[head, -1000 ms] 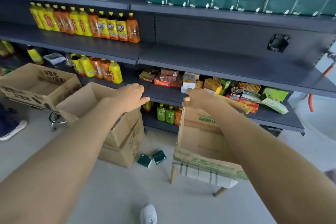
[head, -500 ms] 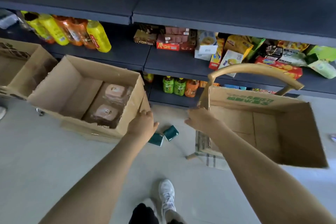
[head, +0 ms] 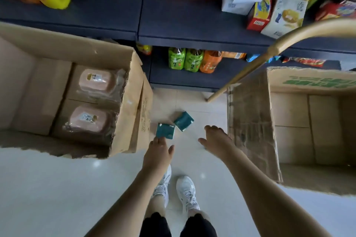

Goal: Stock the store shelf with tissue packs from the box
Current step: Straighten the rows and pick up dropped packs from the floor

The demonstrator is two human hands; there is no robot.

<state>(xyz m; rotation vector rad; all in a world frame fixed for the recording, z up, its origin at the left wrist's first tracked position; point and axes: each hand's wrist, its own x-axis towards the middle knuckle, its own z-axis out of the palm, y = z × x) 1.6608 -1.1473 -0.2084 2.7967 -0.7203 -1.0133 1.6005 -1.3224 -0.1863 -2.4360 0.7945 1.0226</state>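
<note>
Teal plastic tissue pack (head: 165,131) flat on pale floor (head: 57,188), corner touching second teal pack (head: 183,121), tilted; green-printed cardboard box (head: 308,81) open, empty.

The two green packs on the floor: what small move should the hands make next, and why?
Probably lower the left hand a little and close its fingers round the nearer green pack. The fingertips are at that pack's near edge, but nothing is held yet. The right hand is open, just short of the other green pack.

Glossy tiled floor (head: 57,188), matt cardboard boxes (head: 133,90), shiny plastic-wrapped teal tissue packs (head: 165,130)
</note>
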